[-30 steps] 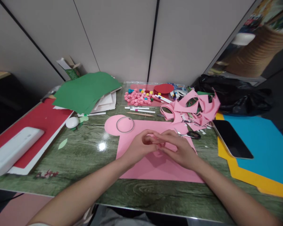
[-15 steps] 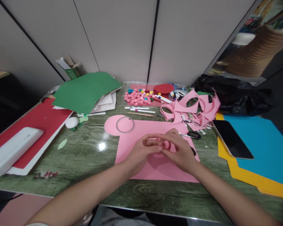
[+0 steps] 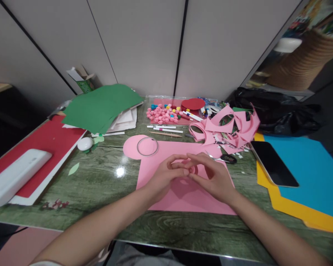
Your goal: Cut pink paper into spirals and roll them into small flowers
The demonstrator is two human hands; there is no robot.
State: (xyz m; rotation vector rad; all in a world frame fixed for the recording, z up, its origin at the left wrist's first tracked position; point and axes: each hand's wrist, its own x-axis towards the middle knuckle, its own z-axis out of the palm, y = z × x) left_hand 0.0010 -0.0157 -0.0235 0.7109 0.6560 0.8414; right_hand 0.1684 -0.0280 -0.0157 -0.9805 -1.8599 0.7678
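My left hand (image 3: 163, 175) and my right hand (image 3: 212, 177) meet fingertip to fingertip over a large pink paper sheet (image 3: 166, 195) on the green wood-grain table (image 3: 100, 181). Both pinch a small rolled pink paper strip (image 3: 192, 170) between thumbs and fingers. A clear round ring (image 3: 147, 146) lies on the sheet's rounded upper-left end. Small scissors (image 3: 224, 159) lie just beyond my right hand.
Pink paper offcuts (image 3: 230, 127) pile at the back right, with small rolled pink pieces (image 3: 162, 114), pens (image 3: 166, 128) and a red disc (image 3: 192, 104). A phone (image 3: 273, 162) lies on blue and yellow sheets (image 3: 313, 177). Green paper (image 3: 100, 105), red sheet (image 3: 50, 138) and a white device (image 3: 13, 177) sit left.
The hands stay together on the rolled strip, with small finger shifts as the roll turns. The pink sheet beneath has shifted slightly.
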